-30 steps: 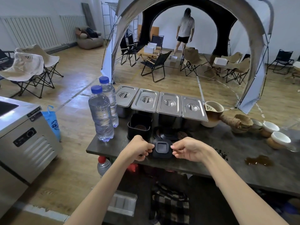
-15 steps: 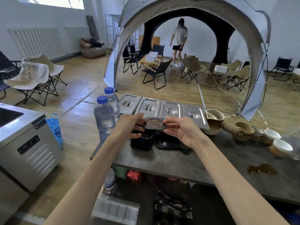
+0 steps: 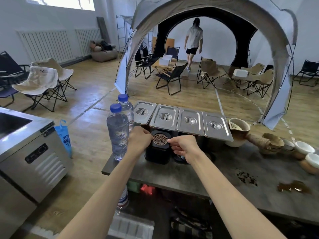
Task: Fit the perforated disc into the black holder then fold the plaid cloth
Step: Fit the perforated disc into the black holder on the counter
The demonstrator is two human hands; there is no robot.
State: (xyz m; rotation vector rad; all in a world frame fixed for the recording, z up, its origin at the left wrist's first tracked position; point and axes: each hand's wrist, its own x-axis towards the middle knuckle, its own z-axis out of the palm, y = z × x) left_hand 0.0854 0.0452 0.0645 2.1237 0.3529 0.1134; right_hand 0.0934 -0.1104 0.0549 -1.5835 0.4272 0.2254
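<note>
While reading rightward from the water bottles (image 3: 118,133) on the desk (image 3: 189,176): left hand (image 3: 139,141) with fingers curled, pinching the left rim of the perforated disc (image 3: 160,139). Lying flat on top of the black holder (image 3: 156,155), squarely between both sets of fingers, just below the steel lidded pans (image 3: 189,121). Right hand (image 3: 185,147) likewise curled, pinching the disc's right rim; plaid cloth (image 3: 189,227) low beneath the desk, untouched.
</note>
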